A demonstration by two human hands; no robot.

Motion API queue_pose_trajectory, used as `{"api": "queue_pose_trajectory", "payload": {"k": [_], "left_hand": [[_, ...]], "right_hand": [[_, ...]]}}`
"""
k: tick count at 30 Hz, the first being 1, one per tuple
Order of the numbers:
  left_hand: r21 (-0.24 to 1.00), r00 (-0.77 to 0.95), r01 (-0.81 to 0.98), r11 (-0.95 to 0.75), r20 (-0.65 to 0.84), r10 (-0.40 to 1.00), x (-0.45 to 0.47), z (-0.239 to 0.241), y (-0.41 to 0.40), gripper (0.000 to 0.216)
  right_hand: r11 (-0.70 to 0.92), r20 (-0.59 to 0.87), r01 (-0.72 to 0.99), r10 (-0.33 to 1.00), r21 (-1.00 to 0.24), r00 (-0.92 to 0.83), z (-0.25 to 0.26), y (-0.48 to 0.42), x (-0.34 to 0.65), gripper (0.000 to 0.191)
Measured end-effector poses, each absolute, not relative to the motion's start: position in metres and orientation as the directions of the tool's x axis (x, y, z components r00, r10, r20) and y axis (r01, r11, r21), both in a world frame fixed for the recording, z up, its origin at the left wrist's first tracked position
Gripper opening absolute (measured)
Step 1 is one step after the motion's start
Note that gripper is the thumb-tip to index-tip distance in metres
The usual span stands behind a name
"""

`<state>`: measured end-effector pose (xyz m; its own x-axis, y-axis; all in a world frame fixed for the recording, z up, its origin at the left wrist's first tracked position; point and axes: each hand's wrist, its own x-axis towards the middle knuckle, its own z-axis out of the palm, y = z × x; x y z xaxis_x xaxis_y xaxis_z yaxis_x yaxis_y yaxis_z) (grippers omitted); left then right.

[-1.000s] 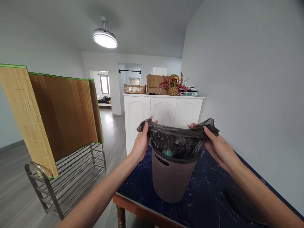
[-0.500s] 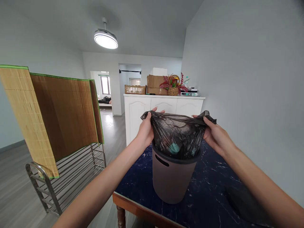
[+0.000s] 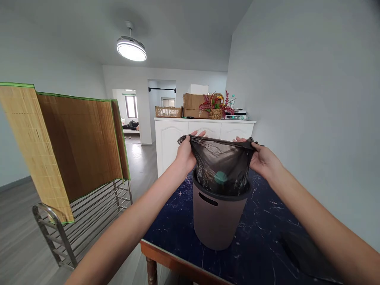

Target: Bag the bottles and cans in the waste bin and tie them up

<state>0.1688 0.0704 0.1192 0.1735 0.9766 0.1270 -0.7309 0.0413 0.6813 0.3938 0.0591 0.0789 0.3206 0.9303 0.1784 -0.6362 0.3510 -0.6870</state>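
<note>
A black plastic bin bag (image 3: 222,166) hangs partly out of a round grey-brown bin (image 3: 218,219) that stands on a dark blue marbled table (image 3: 261,245). My left hand (image 3: 186,152) grips the bag's left top edge. My right hand (image 3: 263,160) grips the right top edge. Both hands hold the bag's mouth stretched taut above the bin. Something green shows through the plastic low in the bag.
A metal rack (image 3: 80,221) draped with a bamboo mat (image 3: 68,142) stands on the left. White cabinets (image 3: 204,140) behind the table carry cardboard boxes (image 3: 192,105) and a flower basket (image 3: 216,107). A grey wall runs along the right. Another dark bag (image 3: 303,249) lies on the table.
Both hands have risen and drawn closer together, lifting the bag higher out of the bin and pulling its top edge taut.
</note>
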Motion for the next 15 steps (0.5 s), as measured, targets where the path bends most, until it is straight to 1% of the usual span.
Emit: {"api": "queue_pose_trajectory", "payload": {"k": [3,6,11,15], "left_hand": [[0.665,0.115,-0.746,0.021,0.098,0.988,0.179,0.118,0.080,0.036],[0.664,0.075,-0.748,0.008,0.073,0.995,0.188,0.114,0.093,0.033],[0.657,0.050,-0.753,0.035,0.004,0.999,0.193,0.108,0.111,0.029],[0.633,0.067,-0.774,0.030,0.034,0.997,0.195,0.116,0.111,0.028]], "right_hand": [[0.353,0.181,-0.671,0.932,-0.652,0.314,0.081,0.071,0.389,0.044],[0.359,0.213,-0.697,0.933,-0.621,0.292,0.089,0.077,0.383,0.039],[0.390,0.266,-0.721,0.920,-0.572,0.286,0.112,0.078,0.376,0.034],[0.417,0.314,-0.729,0.906,-0.544,0.284,0.132,0.074,0.376,0.037]]}}
